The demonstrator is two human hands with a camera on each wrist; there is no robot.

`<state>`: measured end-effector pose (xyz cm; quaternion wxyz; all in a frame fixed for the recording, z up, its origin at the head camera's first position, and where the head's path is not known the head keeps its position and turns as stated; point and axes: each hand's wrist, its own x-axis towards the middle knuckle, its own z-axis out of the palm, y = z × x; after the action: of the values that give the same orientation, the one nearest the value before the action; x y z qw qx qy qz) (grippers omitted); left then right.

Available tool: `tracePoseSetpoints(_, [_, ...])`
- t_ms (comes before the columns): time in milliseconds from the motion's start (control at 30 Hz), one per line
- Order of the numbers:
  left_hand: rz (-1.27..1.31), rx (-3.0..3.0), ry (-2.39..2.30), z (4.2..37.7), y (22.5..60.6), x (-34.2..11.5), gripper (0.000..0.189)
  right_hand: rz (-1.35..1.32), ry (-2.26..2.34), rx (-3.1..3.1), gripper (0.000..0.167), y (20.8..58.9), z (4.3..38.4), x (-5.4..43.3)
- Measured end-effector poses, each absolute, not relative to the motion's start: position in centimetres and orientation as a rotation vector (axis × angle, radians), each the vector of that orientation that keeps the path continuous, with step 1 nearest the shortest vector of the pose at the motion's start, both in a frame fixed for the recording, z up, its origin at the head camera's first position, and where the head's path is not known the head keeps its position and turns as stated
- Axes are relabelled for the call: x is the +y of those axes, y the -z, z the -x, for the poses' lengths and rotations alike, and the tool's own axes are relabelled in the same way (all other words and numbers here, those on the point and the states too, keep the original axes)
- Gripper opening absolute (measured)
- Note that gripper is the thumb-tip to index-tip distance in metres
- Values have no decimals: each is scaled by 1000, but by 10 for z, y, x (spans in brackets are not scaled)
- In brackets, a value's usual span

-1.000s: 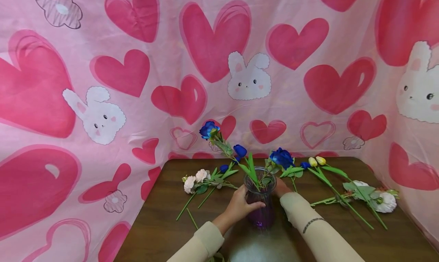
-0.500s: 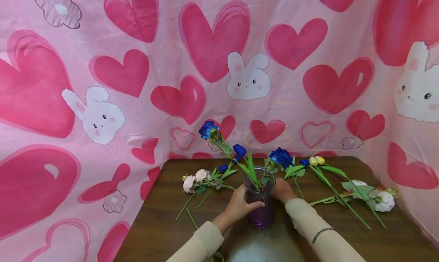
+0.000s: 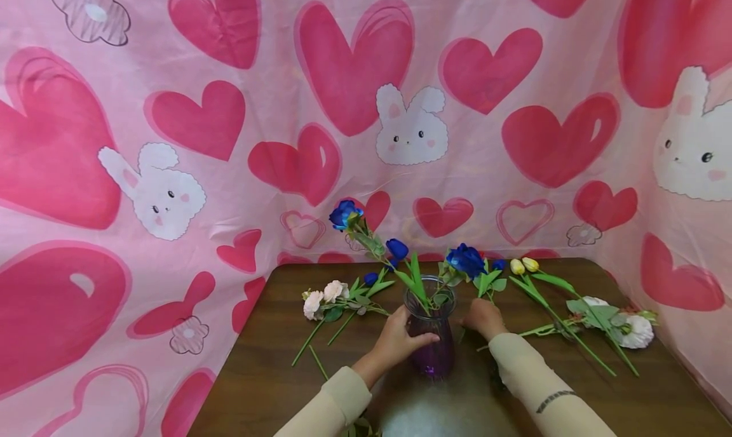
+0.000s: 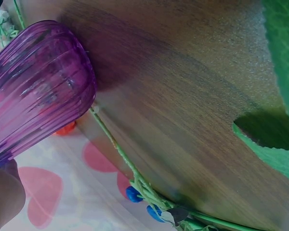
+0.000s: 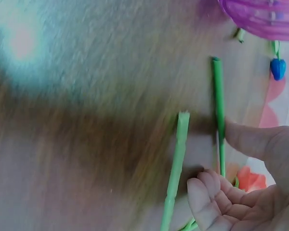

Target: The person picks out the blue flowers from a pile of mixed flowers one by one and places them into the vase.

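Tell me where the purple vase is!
In the head view, the vase stands on the table, low and just right of centre. The left hand grips it; the right hand is to its right.

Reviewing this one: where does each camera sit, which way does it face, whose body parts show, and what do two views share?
Head: on the person's head, looking forward and down at the table, vase and backdrop; left hand, right hand and sleeves show.
Left wrist: facing the vase and table; part of the left hand shows lower left.
Right wrist: facing green stems on the table; the right hand shows lower right.
Shared: head and left wrist both show the left hand at the vase.
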<state>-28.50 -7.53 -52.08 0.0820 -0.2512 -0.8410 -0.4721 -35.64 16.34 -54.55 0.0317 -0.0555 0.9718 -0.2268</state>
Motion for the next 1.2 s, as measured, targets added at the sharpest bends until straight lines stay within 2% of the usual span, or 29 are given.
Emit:
tracePoseSetpoints(200, [771,-2495,1401,285,522,-76,70,52,716,2936,13,539,354,175])
tracePoseSetpoints(900, [763,-2481,1400,283,523,-75,66,-324,1136,2737,13,547,348,192])
tracePoseSetpoints(1100, [782,-2472,1398,285,523,-75,66,-316,1203,2769,8,547,344,195])
tracePoseSetpoints(1200, [781,-2473,1397,285,522,-75,66,-298,1219,2792,15,547,341,197])
